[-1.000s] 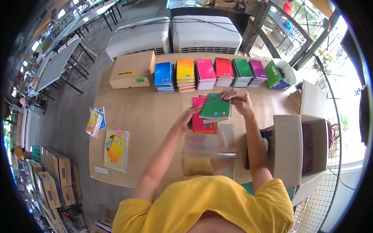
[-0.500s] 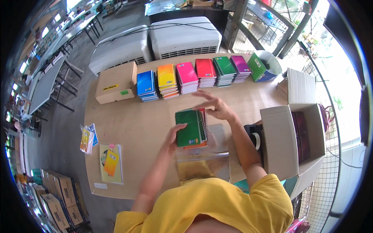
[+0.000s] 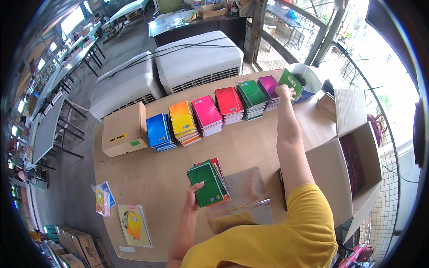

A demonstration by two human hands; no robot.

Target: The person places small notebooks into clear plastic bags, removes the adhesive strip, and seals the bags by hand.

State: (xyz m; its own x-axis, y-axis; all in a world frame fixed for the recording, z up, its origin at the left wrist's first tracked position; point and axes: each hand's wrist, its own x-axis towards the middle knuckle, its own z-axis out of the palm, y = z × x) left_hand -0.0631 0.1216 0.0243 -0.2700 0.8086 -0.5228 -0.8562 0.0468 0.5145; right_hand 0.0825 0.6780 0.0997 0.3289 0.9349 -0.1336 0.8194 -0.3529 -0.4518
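Observation:
My left hand [image 3: 195, 194] grips a fanned bundle of spiral notebooks, its thumb on the green notebook [image 3: 208, 184] on top; red and orange edges show beneath. At the far right of the table, my right hand [image 3: 286, 91] reaches to the purple notebook stack [image 3: 269, 88], thumb by its near right corner and fingers apart. Other stacks stand in a row to the left: green [image 3: 252, 94], red [image 3: 229, 101], pink [image 3: 207, 111], yellow [image 3: 182, 118] and blue [image 3: 158, 130]. A clear plastic bag [image 3: 248, 190] lies flat beside the held bundle.
A closed cardboard box [image 3: 123, 131] stands at the table's far left, a white-and-blue bin [image 3: 313, 82] at the far right. An open carton [image 3: 324, 167] is right of my arm. Wrapped notebooks [image 3: 103, 201] and a pad with a yellow booklet [image 3: 134, 225] lie near left.
My right hand has left the held bundle and stretched out to the purple stack. My left hand still holds the bundle. The whole view has shifted, with the table lower in the picture.

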